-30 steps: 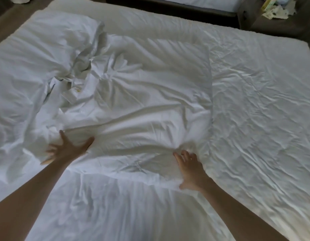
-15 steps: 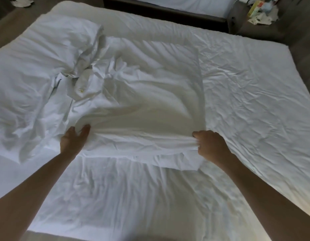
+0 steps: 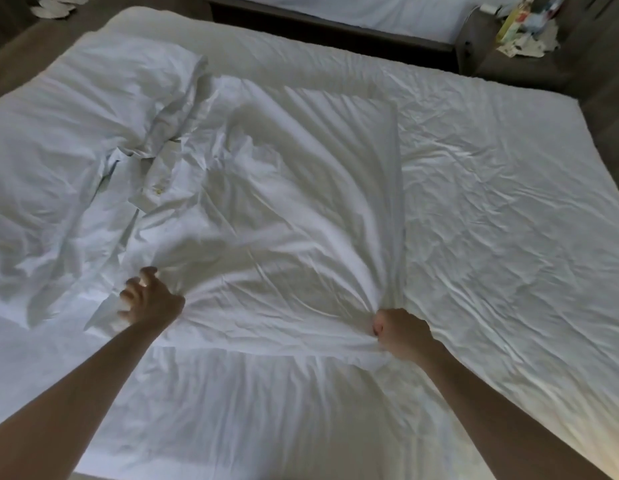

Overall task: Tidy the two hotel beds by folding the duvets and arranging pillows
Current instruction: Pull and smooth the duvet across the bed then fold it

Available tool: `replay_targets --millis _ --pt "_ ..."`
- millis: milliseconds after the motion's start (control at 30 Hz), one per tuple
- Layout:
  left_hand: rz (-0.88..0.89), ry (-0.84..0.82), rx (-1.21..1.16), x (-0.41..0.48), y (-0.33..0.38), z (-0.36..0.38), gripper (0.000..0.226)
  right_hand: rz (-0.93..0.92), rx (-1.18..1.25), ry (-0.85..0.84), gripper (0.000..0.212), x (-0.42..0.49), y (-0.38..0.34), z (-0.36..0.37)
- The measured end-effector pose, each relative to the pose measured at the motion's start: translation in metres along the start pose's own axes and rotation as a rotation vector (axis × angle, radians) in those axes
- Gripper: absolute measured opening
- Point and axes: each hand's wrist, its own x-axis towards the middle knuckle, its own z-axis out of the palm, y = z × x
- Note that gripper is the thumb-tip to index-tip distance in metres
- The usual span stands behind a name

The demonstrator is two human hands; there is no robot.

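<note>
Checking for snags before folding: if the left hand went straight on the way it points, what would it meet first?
The rumpled duvet, directly ahead of the left hand; its curled fingers may already touch it, but depth is unclear.

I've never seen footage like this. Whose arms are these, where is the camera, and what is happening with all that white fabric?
There is no machine here. These are a person's two bare arms, filmed by a wide-angle camera worn on their head and looking forward and down, which is why the arms enter from the bottom edge. Below them is a bed with a wrinkled white sheet, and a folded white duvet lies on it. The right hand is a fist bunching the duvet's near corner. The left hand has bent fingers at the other near corner, and its grip is unclear. A second bed shows at the top.
</note>
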Motion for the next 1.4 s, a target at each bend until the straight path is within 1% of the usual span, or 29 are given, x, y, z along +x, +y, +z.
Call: replay_targets --millis 67,100,133,167,267,333,400,500,567,633,700,767,867,900,933,1000,1033,1067,1133,1167,1233,1300,1333,1367,1400 --pt "0.131 0.037 0.006 -0.003 0.018 -0.001 0.067 0.068 0.224 0.212 0.019 0.004 0.001 -0.004" --pt "0.185 0.045 0.004 -0.003 0.028 -0.001 0.067 0.088 0.333 0.278 0.022 0.006 0.002 -0.006" --pt "0.225 0.051 -0.003 -0.002 0.039 -0.001 0.068 0.099 0.417 0.294 0.029 0.008 0.001 -0.010" --pt "0.251 0.054 -0.012 0.001 0.050 -0.001 0.068 0.111 0.480 0.271 0.040 0.010 0.001 -0.013" --pt "0.326 0.086 -0.057 0.015 0.084 -0.001 0.071 0.122 0.617 0.145 0.071 0.019 0.000 -0.017" --pt "0.336 0.111 -0.108 0.034 0.104 -0.003 0.071 0.082 0.611 0.072 0.083 0.031 -0.001 -0.011" --pt "0.323 0.136 -0.097 0.056 0.119 -0.002 0.071 0.028 0.543 0.049 0.091 0.046 -0.003 -0.001" --pt "0.286 0.141 0.055 0.087 0.134 0.009 0.065 -0.023 0.509 0.100 0.103 0.068 -0.008 0.008" --pt "0.240 0.166 0.061 0.103 0.140 0.017 0.052 -0.025 0.464 0.124 0.109 0.081 -0.010 0.012" --pt "0.187 0.220 -0.012 0.117 0.143 0.018 0.036 0.009 0.438 0.093 0.110 0.088 -0.009 0.017" --pt "0.205 0.279 -0.025 0.132 0.142 0.016 0.027 0.051 0.415 0.017 0.105 0.089 -0.008 0.025" --pt "0.241 0.279 -0.028 0.142 0.140 0.015 0.023 0.060 0.348 -0.045 0.100 0.086 -0.007 0.031" --pt "0.142 0.241 -0.113 0.142 0.147 0.022 0.020 0.072 0.312 -0.098 0.099 0.088 0.000 0.026" --pt "0.144 0.273 -0.125 0.137 0.150 0.024 0.024 0.072 0.302 -0.079 0.098 0.089 0.003 0.022" --pt "0.202 0.330 -0.115 0.131 0.153 0.025 0.035 0.067 0.298 -0.017 0.093 0.090 0.004 0.016" --pt "0.438 0.463 -0.053 0.120 0.158 0.022 0.059 0.063 0.356 0.219 0.078 0.093 0.005 0.003" --pt "0.567 0.491 -0.022 0.118 0.160 0.021 0.066 0.084 0.422 0.322 0.073 0.097 0.004 -0.003" --pt "0.677 0.498 0.006 0.116 0.163 0.020 0.068 0.120 0.502 0.387 0.071 0.104 0.003 -0.010" --pt "0.805 0.465 0.017 0.114 0.173 0.019 0.067 0.210 0.653 0.420 0.076 0.125 0.002 -0.025" --pt "0.807 0.431 0.025 0.112 0.180 0.021 0.065 0.235 0.710 0.421 0.082 0.138 0.002 -0.032" --pt "0.728 0.343 0.079 0.111 0.193 0.026 0.061 0.267 0.804 0.434 0.098 0.162 0.004 -0.043" --pt "0.571 0.165 0.150 0.135 0.198 0.036 0.058 0.324 0.910 0.433 0.109 0.183 0.005 -0.051" --pt "0.504 0.055 0.197 0.152 0.195 0.040 0.061 0.351 0.959 0.427 0.110 0.191 0.006 -0.054" --pt "0.482 -0.052 0.250 0.170 0.191 0.045 0.069 0.382 1.010 0.421 0.109 0.199 0.007 -0.055" --pt "0.502 -0.134 0.305 0.186 0.188 0.050 0.079 0.411 1.060 0.417 0.109 0.206 0.009 -0.054"
